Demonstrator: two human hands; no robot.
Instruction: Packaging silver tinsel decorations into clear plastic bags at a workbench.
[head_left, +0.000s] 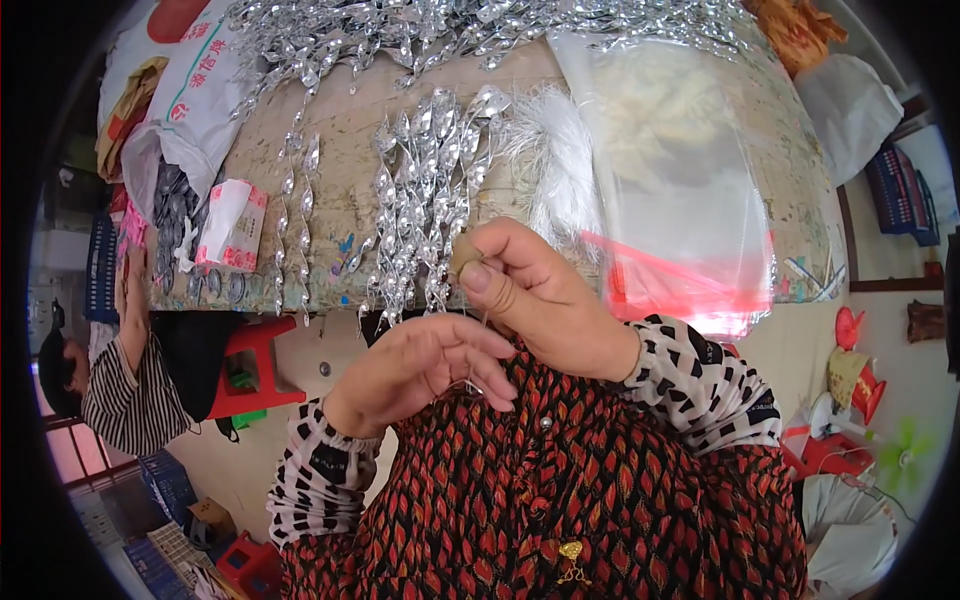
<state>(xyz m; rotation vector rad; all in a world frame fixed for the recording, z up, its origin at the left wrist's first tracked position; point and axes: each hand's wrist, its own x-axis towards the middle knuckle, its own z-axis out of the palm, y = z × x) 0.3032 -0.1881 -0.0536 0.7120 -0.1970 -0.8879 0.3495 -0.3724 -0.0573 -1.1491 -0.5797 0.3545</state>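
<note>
My right hand (545, 290) is closed in a pinch above the table's near edge. At its fingertips is a small tan, rounded piece (463, 252); whether it is held or worn on a finger, I cannot tell. A thin strand (485, 319) runs down from the pinch toward my left hand (425, 370). My left fingers are loosely bent and apart, palm partly showing, with a fine shiny bit of strand beside them. Just beyond both hands lie silver twisted foil strips (425, 190) set with round shiny pieces. A bundle of white thread (560, 160) lies to their right.
Clear plastic bags (680, 190) with red edges lie on the worn table (345, 110) at right. More silver strips (400, 35) cover its far side. A pink-and-white box (232, 225) stands at left. Another person (135, 390) sits beyond a red stool (255, 370).
</note>
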